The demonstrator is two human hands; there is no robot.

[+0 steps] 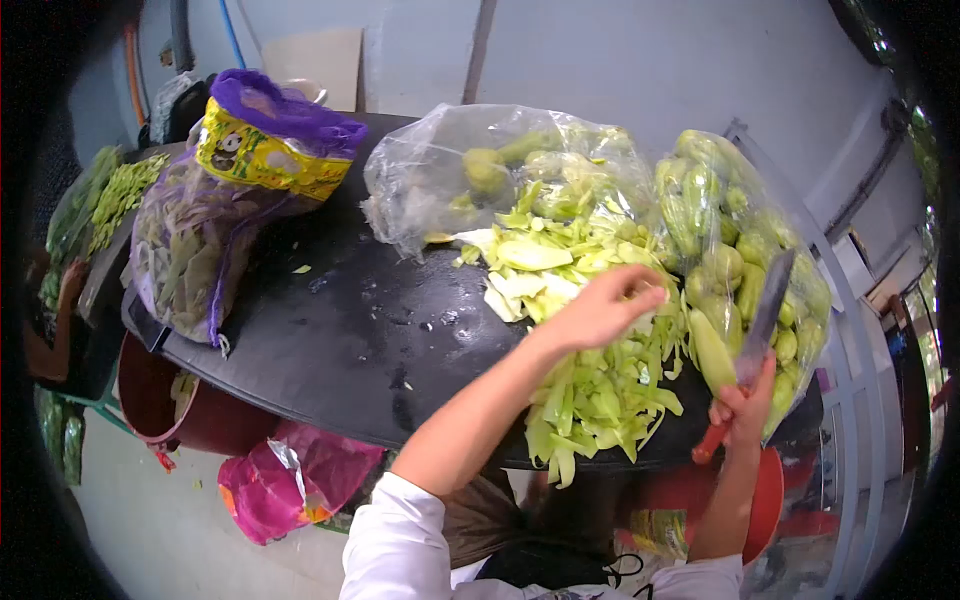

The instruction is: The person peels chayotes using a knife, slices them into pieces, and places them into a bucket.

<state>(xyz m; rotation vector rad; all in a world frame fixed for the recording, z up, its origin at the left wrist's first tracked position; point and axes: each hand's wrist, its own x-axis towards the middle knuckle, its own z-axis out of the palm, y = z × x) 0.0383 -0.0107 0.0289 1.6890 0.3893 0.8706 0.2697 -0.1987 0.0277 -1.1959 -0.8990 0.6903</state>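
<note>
My left hand hovers above a heap of pale green peelings. Its fingers are loosely bent and apart, and I make out nothing held in them. The fingers of my right hand wrap round the red handle of a knife, whose broad blade points up and away. Close beside that hand lies a long, pale green vegetable, leaning against the filled bag. Larger pale pieces lie on the heap's far side.
Clear plastic bags of green vegetables stand at the back and at the right. A purple mesh sack sits on the black table at left. Below are a dark red bucket, a pink bag and a red tub.
</note>
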